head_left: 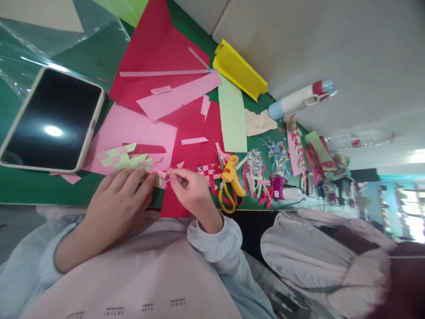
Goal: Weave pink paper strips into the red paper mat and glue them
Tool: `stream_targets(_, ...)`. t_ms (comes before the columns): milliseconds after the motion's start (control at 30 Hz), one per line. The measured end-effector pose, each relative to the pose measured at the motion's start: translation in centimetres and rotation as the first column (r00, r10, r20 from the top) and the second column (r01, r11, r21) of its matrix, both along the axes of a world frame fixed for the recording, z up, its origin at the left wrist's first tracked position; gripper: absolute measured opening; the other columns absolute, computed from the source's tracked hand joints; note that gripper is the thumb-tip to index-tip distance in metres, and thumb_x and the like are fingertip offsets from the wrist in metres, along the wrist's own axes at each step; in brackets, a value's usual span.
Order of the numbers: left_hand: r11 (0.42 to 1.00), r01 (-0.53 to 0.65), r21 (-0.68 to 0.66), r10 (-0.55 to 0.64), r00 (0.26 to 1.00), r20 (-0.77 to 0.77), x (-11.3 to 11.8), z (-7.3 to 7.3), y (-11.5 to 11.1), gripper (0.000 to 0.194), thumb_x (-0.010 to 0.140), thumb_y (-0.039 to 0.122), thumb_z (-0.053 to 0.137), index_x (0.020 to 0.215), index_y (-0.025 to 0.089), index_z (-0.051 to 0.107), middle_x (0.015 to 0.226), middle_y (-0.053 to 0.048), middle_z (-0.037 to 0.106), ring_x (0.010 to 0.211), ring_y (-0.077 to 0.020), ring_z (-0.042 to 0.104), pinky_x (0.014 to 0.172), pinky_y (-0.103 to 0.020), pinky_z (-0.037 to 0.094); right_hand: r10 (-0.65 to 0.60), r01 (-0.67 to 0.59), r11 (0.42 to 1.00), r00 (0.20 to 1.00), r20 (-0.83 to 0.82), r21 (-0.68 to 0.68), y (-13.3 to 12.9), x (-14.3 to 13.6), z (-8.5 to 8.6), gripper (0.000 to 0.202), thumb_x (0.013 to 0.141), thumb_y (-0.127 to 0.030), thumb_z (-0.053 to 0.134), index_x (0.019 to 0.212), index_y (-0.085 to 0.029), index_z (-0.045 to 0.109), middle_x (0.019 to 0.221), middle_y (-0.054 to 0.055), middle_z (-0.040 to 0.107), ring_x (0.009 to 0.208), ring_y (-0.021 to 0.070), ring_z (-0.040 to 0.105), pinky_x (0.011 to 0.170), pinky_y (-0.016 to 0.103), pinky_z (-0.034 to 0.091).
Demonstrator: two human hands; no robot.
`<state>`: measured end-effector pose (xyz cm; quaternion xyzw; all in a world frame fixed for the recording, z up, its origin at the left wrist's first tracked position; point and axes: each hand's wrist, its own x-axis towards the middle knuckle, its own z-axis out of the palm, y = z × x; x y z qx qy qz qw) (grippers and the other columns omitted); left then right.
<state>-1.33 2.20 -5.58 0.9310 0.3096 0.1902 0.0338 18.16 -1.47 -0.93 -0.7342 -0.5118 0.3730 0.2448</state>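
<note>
My left hand [114, 201] rests on a woven mat of pink and light green paper strips [124, 157], fingers pressing its near edge. My right hand [189, 190] pinches a short pink paper strip [165, 173] between thumb and fingers, right beside the left fingertips. Both hands work at the near edge of the green table [20, 186], over pink and red paper sheets [186, 146].
A tablet [49, 119] with a dark screen lies at left. Yellow-handled scissors and a glue gun [229, 181] lie right of my hands, beside a red-white woven piece [208, 172] and paper scraps. A yellow folded sheet [239, 68], a bottle [299, 99], and another person [332, 252] are at right.
</note>
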Motion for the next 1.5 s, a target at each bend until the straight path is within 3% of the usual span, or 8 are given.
stream_targets(200,0.998,-0.058,0.038,0.058,0.998,0.005,0.6,0.3,0.1,0.027,0.094,0.026,0.059,0.119,0.016,0.062,0.106,-0.013,0.07,0.095,-0.0297,0.063,0.075,-0.042,0.048,0.007,-0.002,0.998,0.995,-0.096,0.056,-0.4,0.0,-0.2,0.029,0.092,-0.027,0.054,0.106,-0.02,0.079,0.091,0.003,0.079,0.064,0.0101,0.061,0.062,0.021,0.047)
stream_targets(467,0.982,-0.182,-0.041,0.185,0.98,0.07,1.6,0.4,0.0,0.014,0.095,0.028,0.06,0.107,0.022,0.063,0.099,-0.008,0.071,0.091,-0.0267,0.063,0.074,-0.042,0.048,0.088,-0.082,0.991,0.995,-0.047,0.11,-0.5,-0.2,-0.3,0.03,0.093,-0.023,0.054,0.111,-0.021,0.077,0.095,0.003,0.079,0.067,0.0112,0.062,0.068,0.023,0.051)
stream_targets(633,0.982,-0.185,-0.023,0.187,0.979,0.081,1.7,0.4,0.2,0.008,0.093,0.026,0.063,0.1,0.022,0.063,0.099,-0.006,0.072,0.088,-0.024,0.062,0.071,-0.04,0.049,0.159,-0.18,0.967,0.98,0.12,0.183,-0.6,0.1,-0.5,0.031,0.097,-0.023,0.05,0.115,-0.02,0.075,0.093,0.004,0.075,0.074,0.0125,0.062,0.076,0.024,0.052)
stream_targets(733,0.983,-0.182,0.008,0.179,0.973,0.142,1.8,0.5,0.4,0.004,0.091,0.025,0.064,0.094,0.022,0.062,0.093,-0.004,0.073,0.08,-0.0218,0.062,0.069,-0.039,0.049,0.183,-0.281,0.921,0.924,0.335,0.271,-0.9,0.7,-0.9,0.031,0.099,-0.023,0.049,0.114,-0.019,0.076,0.088,0.006,0.069,0.083,0.0163,0.06,0.082,0.029,0.051)
stream_targets(833,0.983,-0.18,0.021,0.174,0.969,0.177,1.8,0.5,0.6,0.006,0.09,0.023,0.066,0.092,0.023,0.061,0.088,-0.002,0.072,0.077,-0.0196,0.062,0.068,-0.037,0.049,0.209,-0.372,0.873,0.87,0.447,0.315,-1.2,1.2,-1.5,0.03,0.1,-0.022,0.049,0.113,-0.019,0.077,0.092,0.008,0.064,0.088,0.0188,0.056,0.084,0.033,0.05)
stream_targets(1133,0.975,-0.22,-0.027,0.221,0.95,0.22,1.5,0.0,0.4,0.009,0.089,0.022,0.067,0.097,0.023,0.062,0.093,-0.003,0.075,0.084,-0.0206,0.069,0.076,-0.037,0.054,0.26,-0.403,0.877,0.856,0.447,0.262,-1.6,1.0,-1.8,0.029,0.101,-0.024,0.049,0.113,-0.02,0.075,0.102,0.009,0.063,0.094,0.0191,0.056,0.087,0.034,0.052)
stream_targets(1367,0.976,-0.217,-0.036,0.219,0.952,0.213,1.5,0.2,0.4,0.009,0.09,0.023,0.066,0.098,0.023,0.063,0.093,-0.002,0.075,0.084,-0.0194,0.069,0.076,-0.036,0.055,0.251,-0.424,0.862,0.832,0.494,0.276,-1.5,0.8,-1.7,0.027,0.102,-0.025,0.049,0.113,-0.018,0.073,0.121,0.012,0.065,0.107,0.0216,0.059,0.097,0.037,0.051)
stream_targets(1500,0.975,-0.219,-0.031,0.22,0.949,0.226,1.5,0.2,0.4,0.01,0.09,0.022,0.067,0.099,0.022,0.062,0.092,-0.003,0.075,0.084,-0.0197,0.068,0.076,-0.036,0.055,0.265,-0.457,0.854,0.794,0.547,0.25,-1.3,0.9,-1.4,0.029,0.103,-0.023,0.048,0.118,-0.019,0.072,0.121,0.011,0.067,0.107,0.0224,0.058,0.097,0.037,0.05)
